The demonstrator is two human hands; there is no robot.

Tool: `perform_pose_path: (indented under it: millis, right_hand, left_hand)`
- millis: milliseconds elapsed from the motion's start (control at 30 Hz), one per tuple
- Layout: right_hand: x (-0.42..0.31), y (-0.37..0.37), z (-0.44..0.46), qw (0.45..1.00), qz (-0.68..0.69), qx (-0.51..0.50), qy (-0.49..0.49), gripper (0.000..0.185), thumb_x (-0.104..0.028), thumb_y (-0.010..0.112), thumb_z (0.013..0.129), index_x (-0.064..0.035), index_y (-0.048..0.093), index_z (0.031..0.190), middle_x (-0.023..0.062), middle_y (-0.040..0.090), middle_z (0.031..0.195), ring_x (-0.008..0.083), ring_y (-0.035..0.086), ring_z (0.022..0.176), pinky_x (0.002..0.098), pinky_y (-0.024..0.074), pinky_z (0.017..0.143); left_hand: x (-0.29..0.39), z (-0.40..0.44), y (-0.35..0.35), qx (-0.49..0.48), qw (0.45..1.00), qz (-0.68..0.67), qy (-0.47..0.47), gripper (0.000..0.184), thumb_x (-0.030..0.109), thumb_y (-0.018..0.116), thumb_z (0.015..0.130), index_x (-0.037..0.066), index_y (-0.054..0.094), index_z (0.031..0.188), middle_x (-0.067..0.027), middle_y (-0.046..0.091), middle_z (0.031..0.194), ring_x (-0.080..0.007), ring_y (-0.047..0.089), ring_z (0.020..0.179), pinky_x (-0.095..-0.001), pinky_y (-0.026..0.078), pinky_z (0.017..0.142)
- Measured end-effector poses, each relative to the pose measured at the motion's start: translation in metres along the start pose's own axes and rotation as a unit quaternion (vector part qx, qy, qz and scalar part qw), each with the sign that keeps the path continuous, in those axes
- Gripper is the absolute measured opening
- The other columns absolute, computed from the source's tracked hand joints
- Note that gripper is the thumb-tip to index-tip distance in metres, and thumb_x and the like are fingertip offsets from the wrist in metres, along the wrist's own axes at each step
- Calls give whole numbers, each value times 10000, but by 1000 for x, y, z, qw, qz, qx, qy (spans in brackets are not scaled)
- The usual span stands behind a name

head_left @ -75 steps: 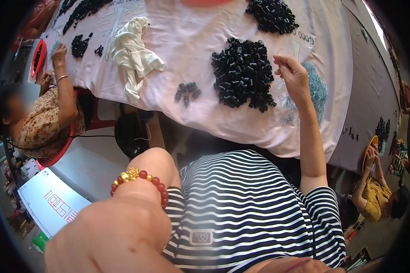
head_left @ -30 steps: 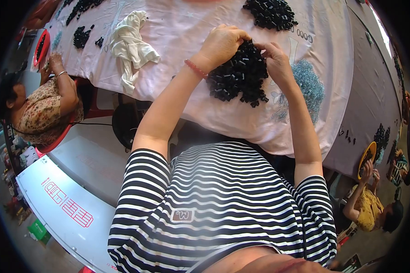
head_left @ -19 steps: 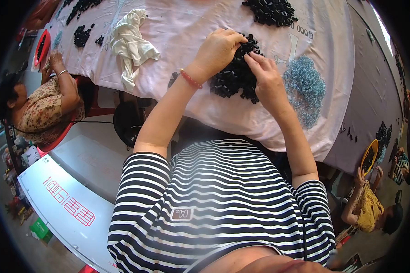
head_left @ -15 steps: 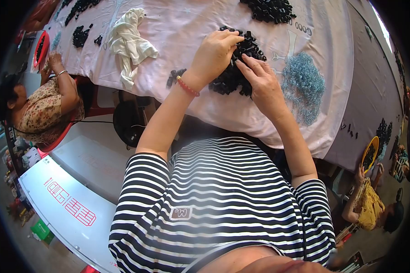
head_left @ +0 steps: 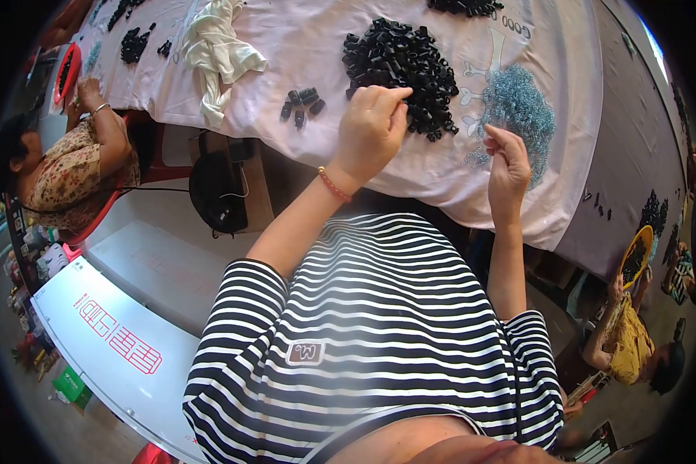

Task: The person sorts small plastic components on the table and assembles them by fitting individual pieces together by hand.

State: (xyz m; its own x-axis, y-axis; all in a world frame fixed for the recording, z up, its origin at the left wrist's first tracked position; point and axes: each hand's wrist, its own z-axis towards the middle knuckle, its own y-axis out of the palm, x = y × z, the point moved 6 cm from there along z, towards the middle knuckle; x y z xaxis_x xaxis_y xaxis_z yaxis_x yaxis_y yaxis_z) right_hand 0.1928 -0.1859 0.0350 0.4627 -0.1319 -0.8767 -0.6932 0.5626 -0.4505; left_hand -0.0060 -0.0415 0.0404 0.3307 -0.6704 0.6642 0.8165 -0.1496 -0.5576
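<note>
Left hand point(head_left: 371, 127) at seven o'clock edge of black tube heap point(head_left: 398, 58), fingers bunched, can't tell whether pinching piece! Right hand point(head_left: 509, 166) at heap's four o'clock, fingers loosely curled, grip unclear, blue translucent pile point(head_left: 522, 97) at its twelve o'clock.

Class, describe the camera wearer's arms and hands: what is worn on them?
Short black-and-white striped sleeves leave both forearms bare. The left hand is ungloved, with a reddish beaded bracelet, golden at one spot, at its wrist. The right hand is also ungloved, its wrist bare.
</note>
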Motion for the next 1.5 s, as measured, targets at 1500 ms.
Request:
perform_pose_path:
  millis: [1500]
  right_hand:
    - [12, -8, -69, 998, 29, -10, 62, 413, 173, 420, 883, -1, 697, 1135, 76, 633, 1091, 150, 651, 951, 268, 516, 849]
  left_hand:
    - [38, -15, 79, -186, 949, 155, 203, 195, 104, 625, 796, 91, 683, 982, -27, 643, 1089, -209, 585, 1024, -357, 419, 931]
